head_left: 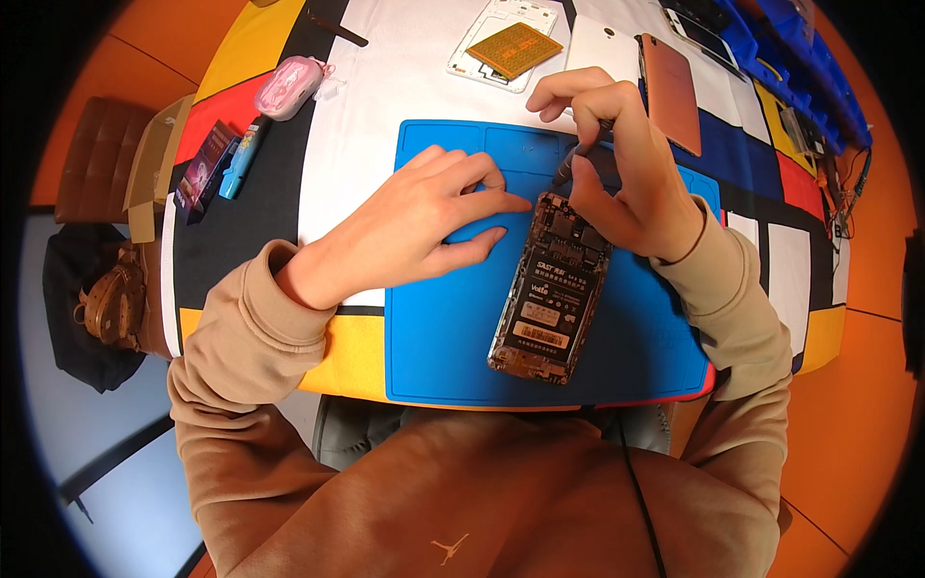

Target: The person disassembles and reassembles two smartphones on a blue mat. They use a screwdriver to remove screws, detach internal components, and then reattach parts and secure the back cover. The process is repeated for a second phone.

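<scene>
An opened smartphone (549, 299), its back cover off and its battery and boards bare, lies slightly tilted on a blue work mat (438, 352). Over its top end, my right hand (626, 159) is closed around a slim dark screwdriver (565, 170), which points down toward the phone's upper edge. Whether the tip touches the phone I cannot tell. From the left, my left hand (414, 217) reaches in with fingers apart and nothing in them. Its index fingertip is at the phone's top left corner, touching or very close.
Beyond the mat lie a white device housing (472, 67) bearing a yellow perforated plate (515, 50), a white phone (597, 58) and a rose-gold one (672, 96). Blue bins (809, 67) stand far right. At left are a pink case (289, 87), a blue tube (243, 159) and a dark box (205, 169).
</scene>
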`<act>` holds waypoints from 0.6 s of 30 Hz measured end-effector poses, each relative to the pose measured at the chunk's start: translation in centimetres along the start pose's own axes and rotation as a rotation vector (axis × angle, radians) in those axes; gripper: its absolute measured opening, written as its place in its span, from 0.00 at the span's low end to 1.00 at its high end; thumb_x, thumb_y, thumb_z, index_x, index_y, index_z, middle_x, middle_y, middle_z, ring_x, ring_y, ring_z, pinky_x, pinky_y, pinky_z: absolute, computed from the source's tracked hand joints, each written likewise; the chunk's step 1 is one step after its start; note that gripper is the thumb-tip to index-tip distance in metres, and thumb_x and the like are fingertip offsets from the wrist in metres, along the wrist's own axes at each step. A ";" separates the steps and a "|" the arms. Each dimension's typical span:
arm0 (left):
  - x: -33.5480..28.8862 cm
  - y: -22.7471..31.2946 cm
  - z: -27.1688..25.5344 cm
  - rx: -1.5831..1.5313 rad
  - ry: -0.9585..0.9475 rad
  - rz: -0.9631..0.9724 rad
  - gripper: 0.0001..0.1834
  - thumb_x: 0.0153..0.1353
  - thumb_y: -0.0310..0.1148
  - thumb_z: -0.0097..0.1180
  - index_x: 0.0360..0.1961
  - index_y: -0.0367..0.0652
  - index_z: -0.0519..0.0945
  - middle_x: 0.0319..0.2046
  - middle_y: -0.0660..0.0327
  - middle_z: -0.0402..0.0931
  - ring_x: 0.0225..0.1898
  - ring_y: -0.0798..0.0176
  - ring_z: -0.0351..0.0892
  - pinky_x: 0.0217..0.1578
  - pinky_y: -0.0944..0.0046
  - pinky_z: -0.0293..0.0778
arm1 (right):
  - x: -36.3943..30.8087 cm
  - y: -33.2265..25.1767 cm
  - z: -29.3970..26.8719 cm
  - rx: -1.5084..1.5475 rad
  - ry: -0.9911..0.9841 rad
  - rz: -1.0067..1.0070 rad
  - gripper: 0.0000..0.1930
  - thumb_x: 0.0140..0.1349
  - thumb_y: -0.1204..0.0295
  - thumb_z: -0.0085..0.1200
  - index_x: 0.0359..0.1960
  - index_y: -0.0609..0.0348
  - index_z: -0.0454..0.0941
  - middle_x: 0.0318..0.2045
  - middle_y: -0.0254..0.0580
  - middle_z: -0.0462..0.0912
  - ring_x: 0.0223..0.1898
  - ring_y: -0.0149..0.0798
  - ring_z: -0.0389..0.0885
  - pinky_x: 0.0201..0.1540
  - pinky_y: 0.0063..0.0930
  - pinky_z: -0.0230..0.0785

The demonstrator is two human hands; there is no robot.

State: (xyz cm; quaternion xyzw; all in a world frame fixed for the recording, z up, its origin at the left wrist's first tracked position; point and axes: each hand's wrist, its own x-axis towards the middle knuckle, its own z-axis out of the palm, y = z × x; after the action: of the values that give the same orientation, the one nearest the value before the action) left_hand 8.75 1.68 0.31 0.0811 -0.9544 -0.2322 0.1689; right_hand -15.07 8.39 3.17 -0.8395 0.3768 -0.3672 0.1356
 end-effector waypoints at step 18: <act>0.0 0.0 0.1 0.005 0.000 -0.007 0.15 0.59 0.32 0.62 0.48 0.47 0.84 0.39 0.62 0.72 0.38 0.59 0.68 0.43 0.61 0.66 | 0.0 0.3 0.0 -0.018 0.001 -0.012 0.18 0.57 0.89 0.48 0.42 0.55 0.58 0.53 0.54 0.72 0.42 0.33 0.74 0.42 0.21 0.70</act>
State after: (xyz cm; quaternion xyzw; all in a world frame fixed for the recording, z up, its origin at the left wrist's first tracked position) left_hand 8.71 1.76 0.23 0.0850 -0.9546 -0.2307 0.1680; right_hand -15.25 8.20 2.97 -0.8427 0.3753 -0.3650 0.1256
